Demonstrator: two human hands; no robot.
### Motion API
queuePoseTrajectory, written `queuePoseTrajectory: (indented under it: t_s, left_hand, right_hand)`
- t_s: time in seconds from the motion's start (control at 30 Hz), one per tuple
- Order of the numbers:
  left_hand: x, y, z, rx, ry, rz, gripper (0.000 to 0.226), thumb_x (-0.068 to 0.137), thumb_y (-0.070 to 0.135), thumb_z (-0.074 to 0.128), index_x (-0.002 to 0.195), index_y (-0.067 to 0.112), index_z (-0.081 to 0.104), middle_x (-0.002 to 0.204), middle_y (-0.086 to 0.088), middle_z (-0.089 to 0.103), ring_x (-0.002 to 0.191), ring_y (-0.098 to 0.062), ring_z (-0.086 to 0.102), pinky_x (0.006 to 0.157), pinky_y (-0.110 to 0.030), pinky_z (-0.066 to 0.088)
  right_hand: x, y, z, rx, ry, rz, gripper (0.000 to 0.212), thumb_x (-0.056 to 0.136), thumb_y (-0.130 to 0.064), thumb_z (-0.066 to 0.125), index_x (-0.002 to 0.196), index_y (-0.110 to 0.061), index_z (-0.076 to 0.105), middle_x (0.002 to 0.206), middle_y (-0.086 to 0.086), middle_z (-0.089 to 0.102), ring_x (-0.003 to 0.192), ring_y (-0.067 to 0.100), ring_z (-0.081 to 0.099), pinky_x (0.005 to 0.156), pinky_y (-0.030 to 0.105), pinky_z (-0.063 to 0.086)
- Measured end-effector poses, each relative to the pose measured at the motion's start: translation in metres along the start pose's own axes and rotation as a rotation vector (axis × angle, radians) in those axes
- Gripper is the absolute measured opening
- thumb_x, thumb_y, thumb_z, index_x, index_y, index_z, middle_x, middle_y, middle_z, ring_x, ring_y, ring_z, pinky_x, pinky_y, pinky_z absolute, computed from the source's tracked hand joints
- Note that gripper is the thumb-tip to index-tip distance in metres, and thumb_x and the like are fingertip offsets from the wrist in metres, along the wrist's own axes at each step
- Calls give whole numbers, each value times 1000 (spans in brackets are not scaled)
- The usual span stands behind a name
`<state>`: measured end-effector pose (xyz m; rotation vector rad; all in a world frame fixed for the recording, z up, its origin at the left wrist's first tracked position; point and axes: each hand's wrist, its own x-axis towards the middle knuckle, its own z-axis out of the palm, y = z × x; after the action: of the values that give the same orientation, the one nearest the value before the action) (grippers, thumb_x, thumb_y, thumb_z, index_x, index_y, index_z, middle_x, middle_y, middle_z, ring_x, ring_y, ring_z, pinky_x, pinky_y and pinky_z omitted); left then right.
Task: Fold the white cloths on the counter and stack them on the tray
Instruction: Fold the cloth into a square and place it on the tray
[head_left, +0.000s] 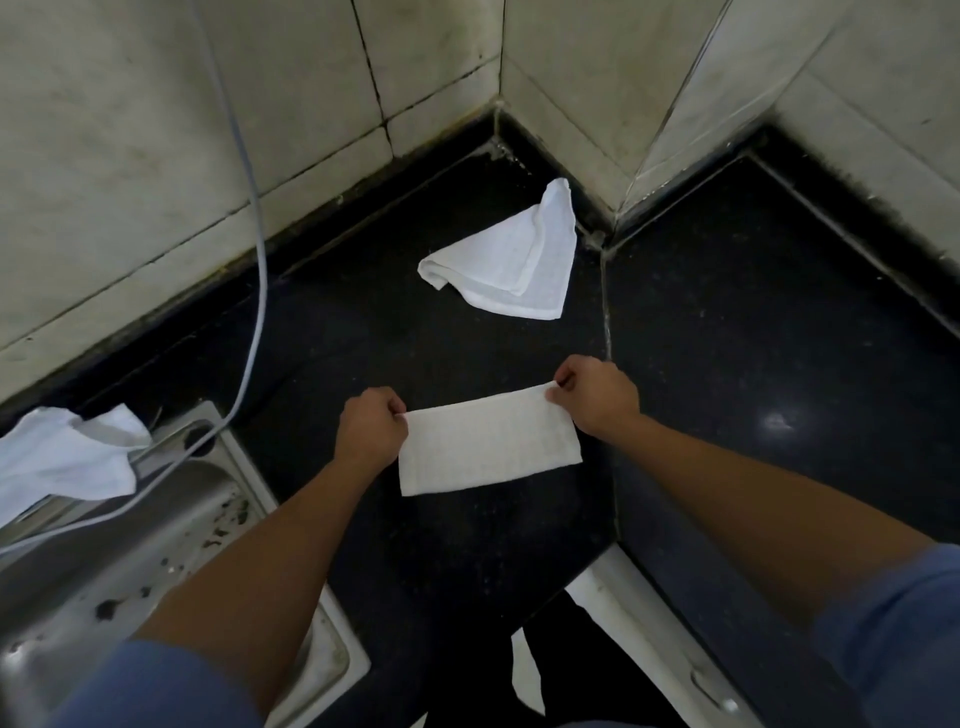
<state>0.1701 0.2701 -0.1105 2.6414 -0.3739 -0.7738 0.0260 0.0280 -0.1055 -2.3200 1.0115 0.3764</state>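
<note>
A white cloth (488, 444), folded into a rectangle, lies on the black counter (727, 338) in front of me. My left hand (370, 426) pinches its far left corner. My right hand (597, 395) pinches its far right corner. A second white cloth (511, 262) lies loosely bunched farther back, near the tiled corner. A third white cloth (62, 457) is draped over the sink's edge at the left. No tray shows in this view.
A steel sink (130, 551) with dark spots fills the lower left. A grey hose (254, 208) hangs down the tiled wall (130, 130) into it. The counter bends around a wall corner, and its front edge runs along the lower right.
</note>
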Motion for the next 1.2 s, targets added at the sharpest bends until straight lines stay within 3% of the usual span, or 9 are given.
queuePoseTrajectory:
  t_s: [0.17, 0.3, 0.47, 0.67, 0.83, 0.97, 1.1, 1.2]
  left_hand:
    - [-11, -2, 1, 31, 86, 10, 10, 84, 18, 66, 92, 16, 59, 87, -4, 61, 80, -20, 60, 66, -33, 49]
    - [-41, -11, 3, -224, 126, -124, 21, 81, 25, 73, 88, 16, 56, 77, -1, 61, 75, -19, 60, 68, -32, 50]
    - [-79, -27, 12, -466, 19, -52, 32, 72, 13, 81, 88, 19, 54, 75, -3, 64, 63, -14, 59, 59, -23, 45]
    - [-86, -32, 21, -319, 17, -11, 22, 75, 3, 74, 84, 14, 57, 74, -5, 62, 71, -18, 61, 69, -31, 52]
    - [-88, -36, 26, -144, 18, 87, 14, 83, 8, 67, 76, 16, 59, 63, 0, 59, 60, -13, 58, 60, -29, 51]
    - [-89, -37, 26, 28, 37, 164, 4, 85, 14, 65, 85, 15, 61, 83, -3, 58, 75, -19, 59, 66, -35, 51]
    - [-84, -32, 17, 181, 122, 384, 15, 83, 12, 66, 98, 10, 65, 103, -4, 54, 94, -20, 53, 70, -34, 51]
    - [-77, -21, 12, 370, 57, 515, 30, 89, 14, 57, 119, 11, 62, 133, -8, 49, 119, -26, 46, 93, -37, 45]
  right_hand:
    - [-10, 2, -7, -79, 68, -48, 26, 85, -42, 65, 105, -26, 60, 97, -7, 63, 90, 16, 61, 72, 30, 45]
    - [-30, 12, -11, 71, 28, -39, 16, 83, -38, 69, 93, -27, 62, 84, -12, 62, 78, 10, 59, 67, 28, 46]
    - [-59, 35, -2, 149, -121, -87, 22, 75, -34, 79, 78, -34, 57, 82, -12, 64, 75, 5, 61, 68, 27, 51]
    - [-67, 36, 7, 123, -100, -76, 19, 77, -24, 76, 76, -30, 58, 80, -11, 63, 76, 7, 61, 67, 26, 50]
    - [-71, 36, 14, -11, -88, -86, 6, 84, -26, 69, 84, -28, 63, 85, -12, 65, 81, 11, 63, 73, 31, 53]
    - [-74, 33, 13, -126, -25, -120, 8, 88, -26, 63, 93, -25, 68, 95, -6, 66, 86, 15, 62, 75, 31, 51]
    - [-77, 24, 12, -160, 106, -207, 17, 93, -23, 56, 104, -19, 68, 102, 1, 61, 89, 22, 61, 73, 33, 49]
    - [-72, 12, 11, -108, 121, -109, 23, 92, -31, 59, 108, -16, 63, 103, 5, 62, 90, 24, 61, 72, 33, 49]
